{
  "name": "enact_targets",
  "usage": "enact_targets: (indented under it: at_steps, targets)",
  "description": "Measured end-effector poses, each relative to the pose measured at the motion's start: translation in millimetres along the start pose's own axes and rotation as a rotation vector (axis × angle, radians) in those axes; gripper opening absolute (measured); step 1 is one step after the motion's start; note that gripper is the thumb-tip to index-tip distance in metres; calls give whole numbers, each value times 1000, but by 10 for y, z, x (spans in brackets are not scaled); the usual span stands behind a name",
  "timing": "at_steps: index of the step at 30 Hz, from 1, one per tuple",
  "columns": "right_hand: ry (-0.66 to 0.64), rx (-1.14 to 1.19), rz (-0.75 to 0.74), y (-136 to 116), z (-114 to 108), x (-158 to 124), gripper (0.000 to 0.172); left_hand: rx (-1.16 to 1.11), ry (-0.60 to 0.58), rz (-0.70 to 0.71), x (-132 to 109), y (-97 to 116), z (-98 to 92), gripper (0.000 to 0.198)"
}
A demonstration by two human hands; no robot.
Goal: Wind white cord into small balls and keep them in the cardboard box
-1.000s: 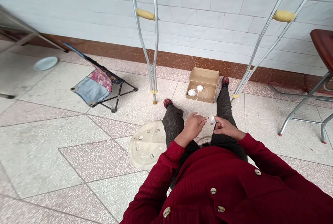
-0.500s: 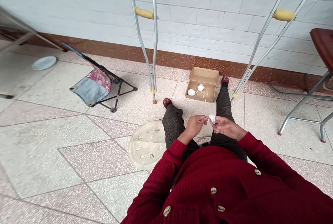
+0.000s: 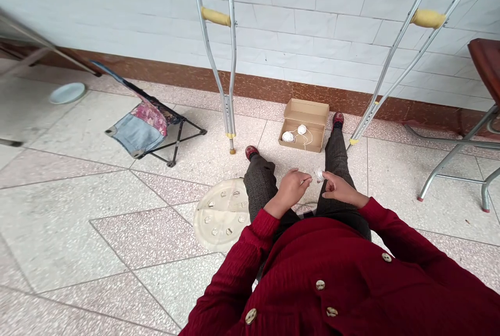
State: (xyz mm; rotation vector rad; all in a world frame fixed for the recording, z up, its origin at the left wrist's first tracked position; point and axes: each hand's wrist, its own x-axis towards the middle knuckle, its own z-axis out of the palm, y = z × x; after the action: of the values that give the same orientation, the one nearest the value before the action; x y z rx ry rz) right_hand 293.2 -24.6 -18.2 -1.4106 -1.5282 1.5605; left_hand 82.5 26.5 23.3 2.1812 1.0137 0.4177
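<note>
- Head view, looking down over the person's lap toward a tiled wall; all places are given from the box.
- Box: open cardboard, lid up, on the floor against the skirting.
- Twine balls: two, white, inside the box, with loose strands lying between them.
- Small twine ball: white, held up in front of the box, at the right hand's fingertips; the legs lie between it and the box.
- Left hand: curled, fingers pinched toward the small ball, not touching it; any strand held is too fine to see.
- Right hand: just beside the left hand, not touching it, fingertips on the small ball.
- Legs: tweed trousers running toward the box; right shoe just beside its right edge, left shoe nearer and to its left.
- Crutches: aluminium, yellow grips, one on each side of the box, well apart.
- Stool: folding, denim and floral seat, well left of the box.
- Plate: pale, on the floor, far left of the box.
- Lid: round, pale, slotted plastic, on the floor, nearer than the box and to its left, partly under the left sleeve.
- Chair: metal legs, red seat, right of the box.
</note>
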Motion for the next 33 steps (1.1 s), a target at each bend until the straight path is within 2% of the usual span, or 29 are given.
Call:
enact_targets:
  at_steps: [3, 6, 13, 16, 20, 22, 25, 29, 33]
  targets:
    - [-79, 139, 14, -95, 7, -59, 36, 11, 28, -27, 60, -76, -34, 29]
    - [-111, 332, 11, -214, -12, -103, 32, -51, 40, -81, 90, -122, 10, 31]
    - [-209, 717, 7, -387, 24, -162, 36, -319, 54, -190, 65, -96, 189, 35]
    - [-208, 785, -17, -461, 78, -161, 51, -397, 62, -248, 35, -66, 310, 37]
    - [-99, 644, -49, -411, 74, -101, 68, -394, -8, -231, -27, -12, 404, 36]
    - [-47, 440, -24, -298, 40, -55, 71, -323, -53, -196, -51, 15, 385, 34]
    - [37, 90, -7, -110, 4, -10, 69, -173, -58, -129, -50, 39, 294, 31]
    - [72, -110, -53, -13, 29, -34, 49, -28, 1, -40, 7, 22, 168, 28]
    - [66, -137, -90, -47, 56, -68, 18, -22, 0, -78, 49, -9, 157, 31]
